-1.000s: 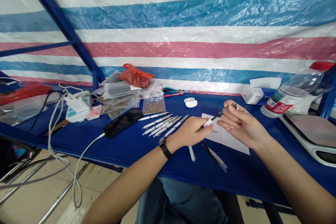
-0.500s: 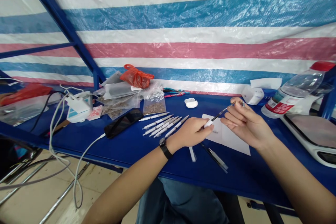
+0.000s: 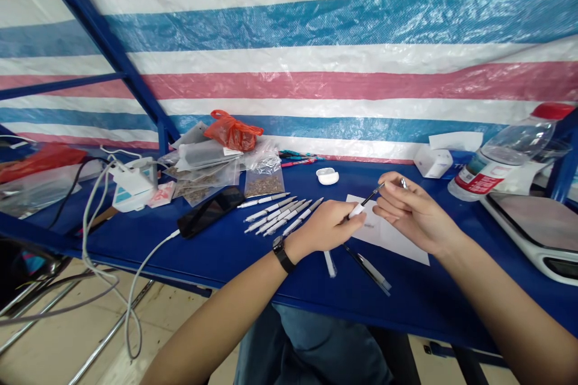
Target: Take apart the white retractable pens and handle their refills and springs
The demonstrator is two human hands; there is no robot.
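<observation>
The blue surface is carrying a row of white pens, a black smartphone, an earbud case and a sheet of paper.

The left arm and right arm are angling inward, the left hand curling closed palm-down, the right hand pinching just beside it.

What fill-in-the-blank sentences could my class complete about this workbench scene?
1. The left hand, with a wristwatch on its wrist, grips the ____ end of a pen that the right hand also holds.
2. The plastic bottle at the far right has a ____ cap.
3. The table under the row of white pens is ____.

Missing words: white; red; blue.
</observation>
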